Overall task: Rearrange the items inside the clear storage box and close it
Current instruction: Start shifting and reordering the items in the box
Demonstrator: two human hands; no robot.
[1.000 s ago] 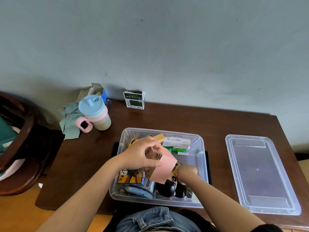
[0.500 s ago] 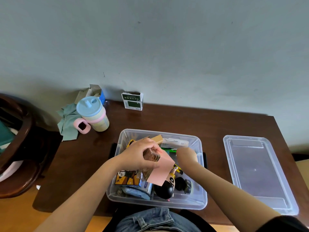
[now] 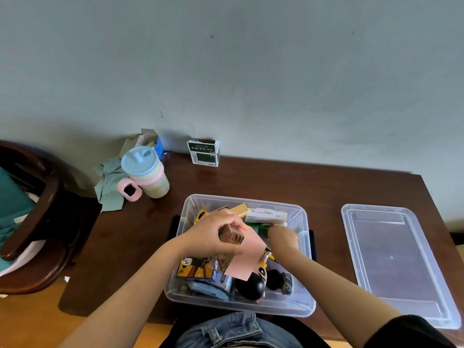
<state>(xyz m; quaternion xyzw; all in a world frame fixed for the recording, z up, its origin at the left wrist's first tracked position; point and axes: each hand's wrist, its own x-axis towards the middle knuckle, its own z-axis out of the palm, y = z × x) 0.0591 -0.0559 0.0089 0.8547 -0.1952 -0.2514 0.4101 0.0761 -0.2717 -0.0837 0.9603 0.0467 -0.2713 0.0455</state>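
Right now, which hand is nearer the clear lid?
Right. The right hand is inside the storage box on the side toward the clear lid; the left hand grips a small box farther away.

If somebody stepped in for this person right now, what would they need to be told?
Left hand: grips a small clear amber case together with a pink card, held above the clear storage box.
Right hand: reaches down into the far right part of the box; its fingers are hidden, so its grip cannot be told.
Box: open on the table, crowded with small packets, a panda-print box and a black round-headed figure.
Lid: lies flat on the table to the right of the box, apart from it.
Done: lid off, sorting under way.
Left: settle the held items inside, then fit the lid.
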